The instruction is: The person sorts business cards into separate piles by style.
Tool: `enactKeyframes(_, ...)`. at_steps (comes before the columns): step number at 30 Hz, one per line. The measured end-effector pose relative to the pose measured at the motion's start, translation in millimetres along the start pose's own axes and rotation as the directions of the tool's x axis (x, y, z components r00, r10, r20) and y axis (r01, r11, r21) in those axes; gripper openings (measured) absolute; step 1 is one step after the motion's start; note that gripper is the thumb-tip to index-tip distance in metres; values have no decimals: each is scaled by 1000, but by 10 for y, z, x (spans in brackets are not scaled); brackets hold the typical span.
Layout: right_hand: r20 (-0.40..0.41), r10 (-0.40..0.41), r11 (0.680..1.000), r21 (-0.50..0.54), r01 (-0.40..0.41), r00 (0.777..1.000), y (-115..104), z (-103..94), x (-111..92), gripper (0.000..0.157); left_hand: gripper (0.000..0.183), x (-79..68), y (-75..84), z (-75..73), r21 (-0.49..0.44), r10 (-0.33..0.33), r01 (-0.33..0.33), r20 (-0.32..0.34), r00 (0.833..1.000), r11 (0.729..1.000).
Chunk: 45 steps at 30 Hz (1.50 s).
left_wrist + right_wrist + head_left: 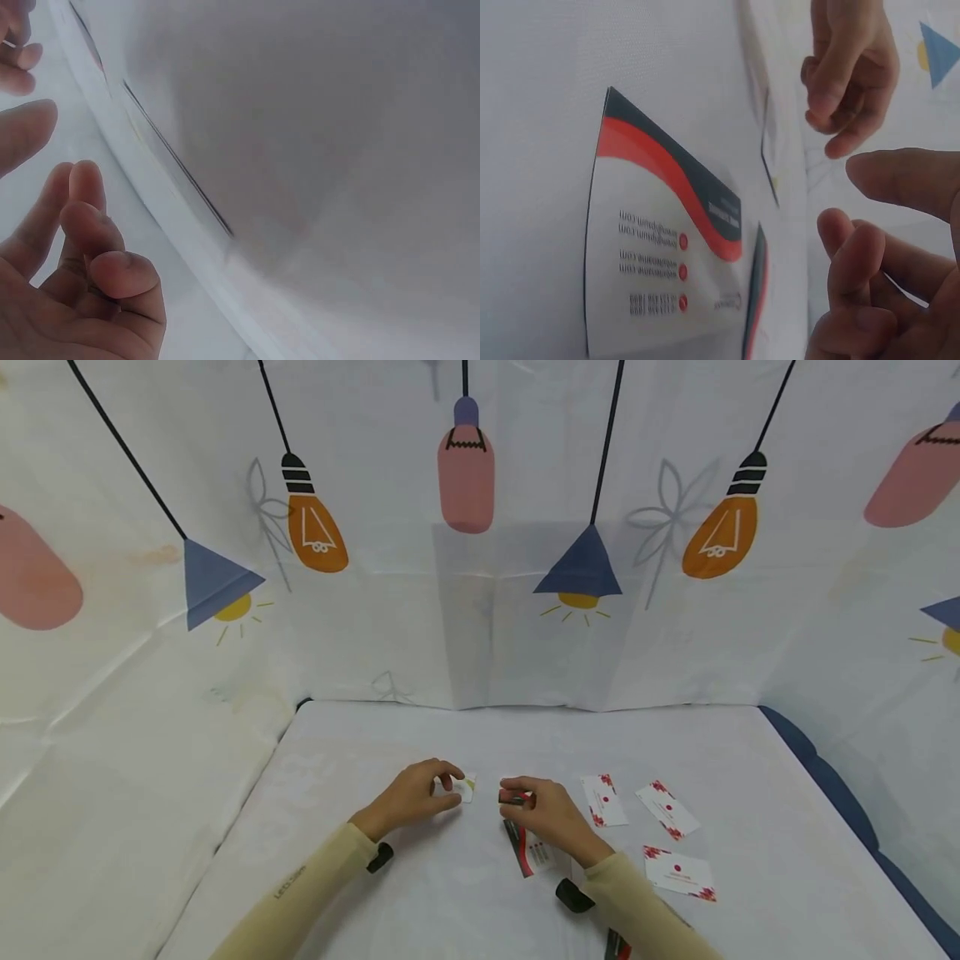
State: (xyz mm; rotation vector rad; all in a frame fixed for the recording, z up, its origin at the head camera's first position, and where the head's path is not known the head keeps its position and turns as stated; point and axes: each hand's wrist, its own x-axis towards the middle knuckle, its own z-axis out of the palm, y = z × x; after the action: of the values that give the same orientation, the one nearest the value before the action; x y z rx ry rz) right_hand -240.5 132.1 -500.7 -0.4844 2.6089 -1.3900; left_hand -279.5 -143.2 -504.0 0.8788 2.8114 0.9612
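Note:
My left hand (pixel 411 795) hovers over a white card with a yellow-green mark (pixel 468 788), its fingers loosely bent and a gap between thumb and fingertips. The left wrist view shows that hand (pixel 90 277) holding nothing. Above a black, red and white business card (pixel 517 797) is my right hand (pixel 553 814), partly hiding it. Thumb and fingers of the right hand (pixel 900 277) stand apart with nothing between them. A second black, red and white business card (pixel 536 853) lies nearer, beneath the palm; its printed lines show in the right wrist view (pixel 660 247).
Right of the hands lie three white cards with red corner patterns: one upright (pixel 604 800), one slanted (pixel 667 810), one nearer (pixel 679 872). Another black and red card (pixel 617 946) shows partly by the right sleeve. A patterned sheet (pixel 525 635) hangs behind the white tabletop (pixel 360 910).

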Motion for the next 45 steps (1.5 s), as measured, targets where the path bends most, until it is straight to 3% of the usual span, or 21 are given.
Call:
enactKeyframes(10,-47,38,998,-46,-40,998,-8,-148,-283,38,30,63,207,145,-45,45,-42,69,997,998)
enactKeyframes(16,-119,79,994,-69,-88,990,38,-177,-459,39,32,120,318,228,-83,44,-34,119,992,996)
enactKeyframes(23,-159,127,985,-98,-144,979,124,-159,-647,39,33,203,397,320,-129,113,-94,153,982,987)
enactKeyframes(30,-191,157,978,-106,-179,969,235,-138,-836,42,38,366,502,448,-165,269,-241,177,947,956)
enactKeyframes(34,-237,202,956,-165,-245,950,220,-143,-936,46,36,463,576,528,-163,293,-263,202,934,951)
enactKeyframes(39,-331,254,909,-241,-341,909,184,-163,-1053,54,35,558,643,622,-160,319,-287,236,918,945)
enactKeyframes(45,-394,267,897,-231,-376,879,171,-170,-1212,60,35,628,708,699,-153,352,-320,290,890,935)
